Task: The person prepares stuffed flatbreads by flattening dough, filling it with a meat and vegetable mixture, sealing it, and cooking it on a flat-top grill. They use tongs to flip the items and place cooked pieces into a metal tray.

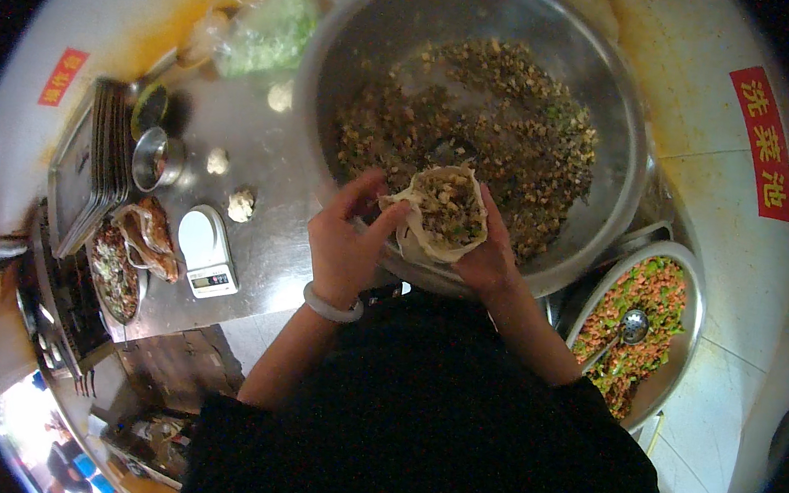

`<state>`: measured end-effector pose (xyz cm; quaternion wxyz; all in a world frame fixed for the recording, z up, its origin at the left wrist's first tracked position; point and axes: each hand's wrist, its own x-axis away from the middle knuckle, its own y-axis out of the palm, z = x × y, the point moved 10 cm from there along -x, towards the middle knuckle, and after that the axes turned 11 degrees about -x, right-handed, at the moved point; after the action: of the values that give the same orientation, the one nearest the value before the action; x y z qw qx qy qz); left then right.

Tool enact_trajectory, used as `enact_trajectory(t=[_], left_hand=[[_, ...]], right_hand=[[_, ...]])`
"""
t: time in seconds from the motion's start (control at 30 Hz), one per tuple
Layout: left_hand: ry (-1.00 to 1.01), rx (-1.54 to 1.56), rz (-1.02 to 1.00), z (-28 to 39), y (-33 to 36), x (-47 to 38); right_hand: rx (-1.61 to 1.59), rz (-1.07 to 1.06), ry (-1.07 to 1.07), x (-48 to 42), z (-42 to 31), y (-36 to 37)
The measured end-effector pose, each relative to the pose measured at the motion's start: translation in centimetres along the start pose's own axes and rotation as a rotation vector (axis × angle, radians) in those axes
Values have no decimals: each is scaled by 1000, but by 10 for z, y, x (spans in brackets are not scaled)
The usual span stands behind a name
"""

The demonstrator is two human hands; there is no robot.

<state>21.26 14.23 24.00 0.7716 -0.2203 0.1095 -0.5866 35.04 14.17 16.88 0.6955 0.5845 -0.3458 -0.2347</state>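
Observation:
A round dough wrapper (436,250) heaped with chopped filling (447,209) rests in my right hand (494,254), which cups it from the right and below. With thumb and fingers, my left hand (353,236) pinches the wrapper's left edge into a fold; a pale bangle circles that wrist. The wrapper's top is still gaping, and the filling shows inside. Both hands are over the near rim of a large steel basin (624,111). More of a similar dark, crumbly filling (475,107) lies spread across its bottom. A dark rounded utensil (452,152) in it is partly hidden behind the wrapper.
On the steel table (261,264) left are a white digital scale (208,249), dough lumps (240,205), a steel bowl (158,160), stacked trays (99,161) and a dish of filling (114,273). At right stands a basin (692,305) of orange-green filling with a ladle (633,328).

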Motion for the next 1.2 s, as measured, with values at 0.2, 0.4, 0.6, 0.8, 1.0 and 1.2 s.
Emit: enact_trajectory(t=[0.2, 0.4, 0.6, 0.8, 1.0, 1.2], left_hand=[[454, -283, 125, 52, -8, 19], [-216, 431, -219, -8, 21, 8], [230, -116, -46, 33, -5, 19], [439, -152, 10, 50, 0, 6], [-61, 343, -471, 10, 32, 19], [754, -612, -374, 79, 25, 32]], right_hand=[[134, 90, 0, 0, 5, -4], [298, 26, 44, 2, 7, 9], [359, 156, 135, 2, 8, -8], [337, 41, 98, 15, 5, 12], [361, 169, 280, 9, 11, -18], [408, 265, 357, 6, 11, -36]])
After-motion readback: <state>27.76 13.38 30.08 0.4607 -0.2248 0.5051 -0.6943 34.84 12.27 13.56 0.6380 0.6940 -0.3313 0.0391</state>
